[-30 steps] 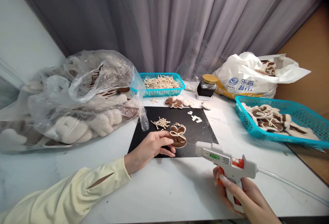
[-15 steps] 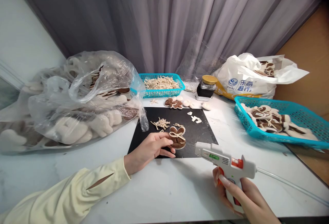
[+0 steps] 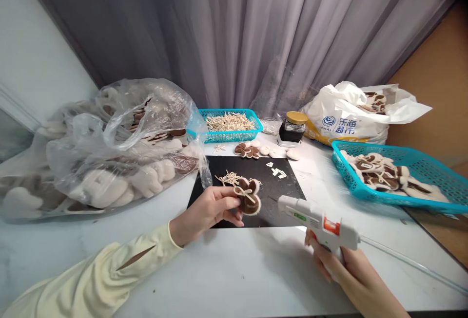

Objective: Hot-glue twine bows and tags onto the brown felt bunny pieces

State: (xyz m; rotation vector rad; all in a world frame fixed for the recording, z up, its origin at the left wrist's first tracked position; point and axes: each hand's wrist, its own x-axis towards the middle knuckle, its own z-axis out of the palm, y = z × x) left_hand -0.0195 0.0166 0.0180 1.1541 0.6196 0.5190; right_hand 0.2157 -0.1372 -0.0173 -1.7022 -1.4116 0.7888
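My left hand [image 3: 208, 210] pinches a brown and cream plush rabbit-head piece [image 3: 248, 197] with a cream string bow on it, lifted slightly and tilted above the black mat [image 3: 278, 191]. My right hand [image 3: 341, 264] grips the handle of a white hot glue gun [image 3: 317, 220] with an orange trigger. Its nozzle points left toward the plush piece, a short gap away. A small heap of cream string bows [image 3: 229, 178] lies on the mat just behind my left hand.
A large clear bag of plush pieces [image 3: 109, 147] fills the left. A teal basket of string bows [image 3: 230, 124] stands at the back, and a teal basket of finished pieces [image 3: 395, 174] at the right. Behind are a dark jar [image 3: 294, 129] and a white shopping bag [image 3: 351, 113]. The glue gun's cord [image 3: 413, 264] trails right.
My left hand has lifted the plush piece off the mat and tilted it. The glue gun has dipped a little lower in my right hand, and the view has shifted slightly.
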